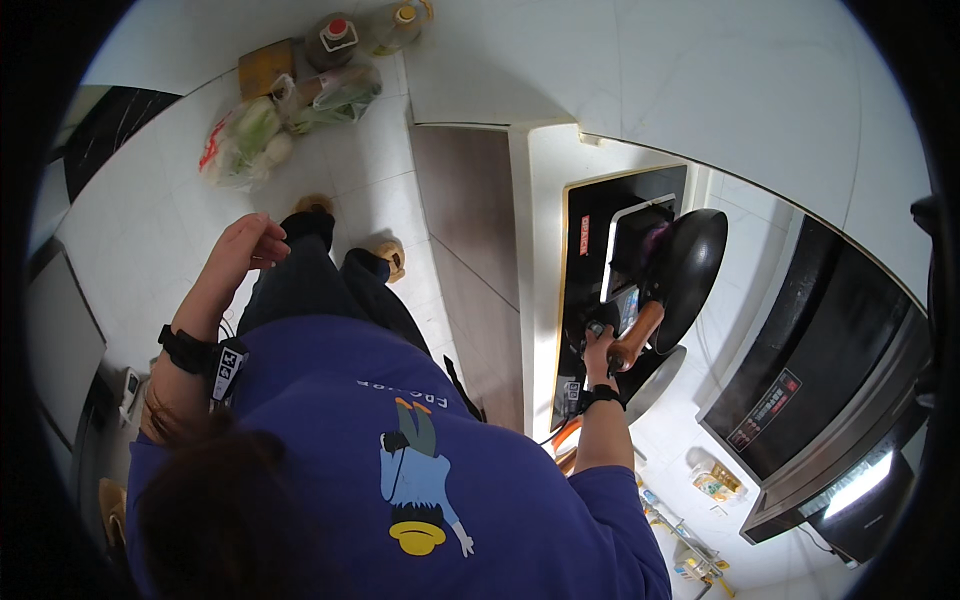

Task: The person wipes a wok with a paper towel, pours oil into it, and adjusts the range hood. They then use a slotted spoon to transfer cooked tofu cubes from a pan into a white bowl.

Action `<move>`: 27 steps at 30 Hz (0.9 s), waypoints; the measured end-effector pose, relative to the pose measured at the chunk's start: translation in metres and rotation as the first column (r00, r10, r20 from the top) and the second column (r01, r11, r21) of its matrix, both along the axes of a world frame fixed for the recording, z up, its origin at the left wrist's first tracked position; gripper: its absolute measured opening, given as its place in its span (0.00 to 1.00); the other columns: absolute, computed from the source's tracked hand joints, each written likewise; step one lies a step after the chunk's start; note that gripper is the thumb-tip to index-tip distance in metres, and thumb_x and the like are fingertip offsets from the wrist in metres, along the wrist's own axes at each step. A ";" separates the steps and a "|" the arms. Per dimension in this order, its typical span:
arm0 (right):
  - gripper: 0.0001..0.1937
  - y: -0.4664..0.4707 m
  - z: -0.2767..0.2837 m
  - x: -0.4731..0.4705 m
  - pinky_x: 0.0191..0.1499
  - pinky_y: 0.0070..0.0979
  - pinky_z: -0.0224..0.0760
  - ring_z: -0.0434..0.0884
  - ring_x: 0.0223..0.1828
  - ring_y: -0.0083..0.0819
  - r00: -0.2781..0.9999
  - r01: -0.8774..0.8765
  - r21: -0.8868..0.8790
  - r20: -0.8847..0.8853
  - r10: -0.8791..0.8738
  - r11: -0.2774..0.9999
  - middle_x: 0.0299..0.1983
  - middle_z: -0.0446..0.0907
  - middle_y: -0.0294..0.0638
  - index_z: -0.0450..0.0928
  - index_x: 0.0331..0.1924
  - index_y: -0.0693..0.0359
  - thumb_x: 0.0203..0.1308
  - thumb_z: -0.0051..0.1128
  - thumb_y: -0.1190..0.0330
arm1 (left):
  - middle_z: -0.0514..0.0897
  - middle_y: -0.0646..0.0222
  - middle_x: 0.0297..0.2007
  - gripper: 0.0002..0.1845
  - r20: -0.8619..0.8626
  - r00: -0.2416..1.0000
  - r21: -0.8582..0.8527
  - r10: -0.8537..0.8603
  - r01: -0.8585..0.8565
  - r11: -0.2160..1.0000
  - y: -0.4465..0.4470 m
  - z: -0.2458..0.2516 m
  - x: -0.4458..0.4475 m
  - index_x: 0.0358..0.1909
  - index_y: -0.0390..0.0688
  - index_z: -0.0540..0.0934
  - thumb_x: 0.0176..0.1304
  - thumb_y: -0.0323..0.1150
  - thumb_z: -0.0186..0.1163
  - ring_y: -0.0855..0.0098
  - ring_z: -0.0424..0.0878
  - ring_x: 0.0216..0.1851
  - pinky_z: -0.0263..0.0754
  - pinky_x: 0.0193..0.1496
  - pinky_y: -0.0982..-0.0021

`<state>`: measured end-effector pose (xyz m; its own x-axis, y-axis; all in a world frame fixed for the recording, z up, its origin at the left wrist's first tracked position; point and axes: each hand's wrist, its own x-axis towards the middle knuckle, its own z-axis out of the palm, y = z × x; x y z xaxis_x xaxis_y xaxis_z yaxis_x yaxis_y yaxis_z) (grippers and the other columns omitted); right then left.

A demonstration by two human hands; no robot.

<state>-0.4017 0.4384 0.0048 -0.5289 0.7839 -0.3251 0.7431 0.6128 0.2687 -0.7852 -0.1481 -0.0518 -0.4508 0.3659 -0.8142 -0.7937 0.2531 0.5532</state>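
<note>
My left hand hangs in the air over the white tiled floor. It is empty, with the fingers loosely curved. At the black gas stove, my right hand reaches its front part and has its fingers around a small dark knob with a silvery edge. Close beside that hand, the wooden handle of a black wok points back towards me. A purplish glow shows next to the wok, over the burner area. The fingertips of my right hand are partly hidden.
A grey pan or lid lies beyond my right wrist. The range hood is to the right. On the floor stand bagged vegetables, a cardboard box, a red-capped jug and an oil bottle. A cabinet door fronts the stove counter.
</note>
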 end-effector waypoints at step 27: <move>0.25 0.012 -0.002 0.005 0.41 0.48 0.74 0.80 0.41 0.62 0.993 -0.025 0.059 0.117 0.018 0.998 0.36 0.80 0.63 0.68 0.49 0.66 0.57 0.58 0.55 | 0.84 0.68 0.31 0.23 -0.005 1.000 -0.014 -0.026 0.026 1.000 -0.005 -0.004 -0.007 0.37 0.43 0.78 0.69 0.52 0.44 0.74 0.81 0.36 0.73 0.42 0.73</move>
<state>-0.3966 0.4502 0.0024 -0.5074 0.7927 -0.3380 0.6914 0.6086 0.3893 -0.7919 -0.1536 -0.0559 -0.4456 0.3659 -0.8170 -0.7836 0.2818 0.5536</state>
